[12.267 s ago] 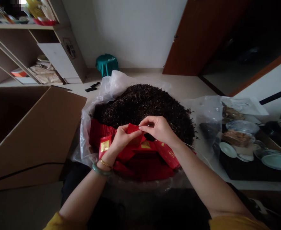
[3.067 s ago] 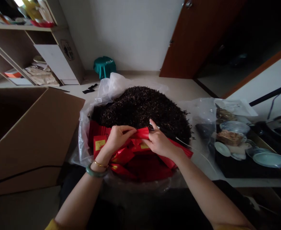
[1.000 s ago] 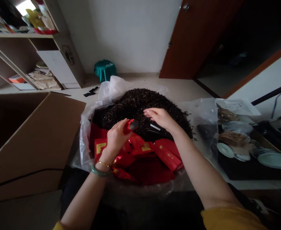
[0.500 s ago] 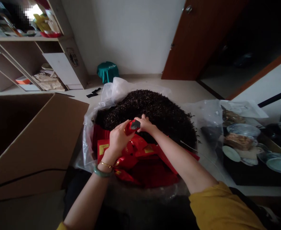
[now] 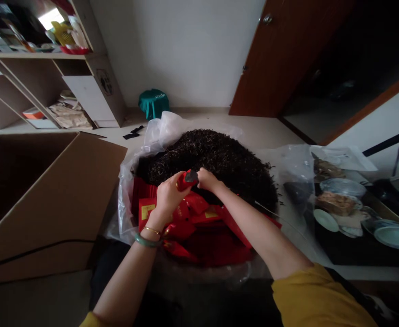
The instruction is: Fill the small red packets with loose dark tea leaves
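My left hand (image 5: 169, 196) is wrapped round a small red packet (image 5: 184, 180), whose mouth faces up and shows dark grey. Close against the right side of that mouth is my right hand (image 5: 208, 179), its fingers curled shut; what they pinch, if anything, is hidden. Beyond both hands rises a heap of dark loose dried leaves (image 5: 213, 147), like tea, in a clear plastic bag (image 5: 126, 200). More red packets (image 5: 216, 245) lie flat in the near part of the bag, below my wrists.
An open cardboard box (image 5: 73, 200) stands on the left. To the right, a dark low surface (image 5: 342, 250) carries bowls, a lidded clear tub (image 5: 342, 186) and a white tray (image 5: 352, 156). A green-covered stool or bin (image 5: 154, 103) stands by the wall, near shelves (image 5: 107, 100).
My right hand's fingers have curled in from a looser, more spread pose beside the packet's mouth. The left hand still holds the red packet in nearly the same place.
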Tool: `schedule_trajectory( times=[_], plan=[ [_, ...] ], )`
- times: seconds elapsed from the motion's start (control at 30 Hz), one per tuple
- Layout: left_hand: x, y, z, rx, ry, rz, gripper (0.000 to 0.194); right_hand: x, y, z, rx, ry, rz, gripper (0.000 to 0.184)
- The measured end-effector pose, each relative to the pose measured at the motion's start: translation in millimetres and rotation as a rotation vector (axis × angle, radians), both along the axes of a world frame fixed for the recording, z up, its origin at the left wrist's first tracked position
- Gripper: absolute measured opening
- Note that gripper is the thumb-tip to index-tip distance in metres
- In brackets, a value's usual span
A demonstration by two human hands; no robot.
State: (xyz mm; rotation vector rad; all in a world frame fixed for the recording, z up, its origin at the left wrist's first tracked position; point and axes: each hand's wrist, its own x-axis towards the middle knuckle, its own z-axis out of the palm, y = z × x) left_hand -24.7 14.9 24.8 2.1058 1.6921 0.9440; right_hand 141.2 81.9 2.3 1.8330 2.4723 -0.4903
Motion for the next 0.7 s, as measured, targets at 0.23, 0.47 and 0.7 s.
schedule_trajectory(
  times=[0.23,0.47,0.7],
  plan=[
    [4,6,-7.5,-0.039,0.000,0.043,0.051,27,14,62.8,0.113,0.372,-0.059,0.030],
    [6,7,-7.6,-0.058,-0.030,0.080,0.053,-4,-15,95.7,0.265,0.651,-0.025,0.023],
    [4,11,-13.9,-0.046,-0.076,0.089,0.053,-8,-30,95.0,0.167,0.728,0.043,0.029]
  ],
)
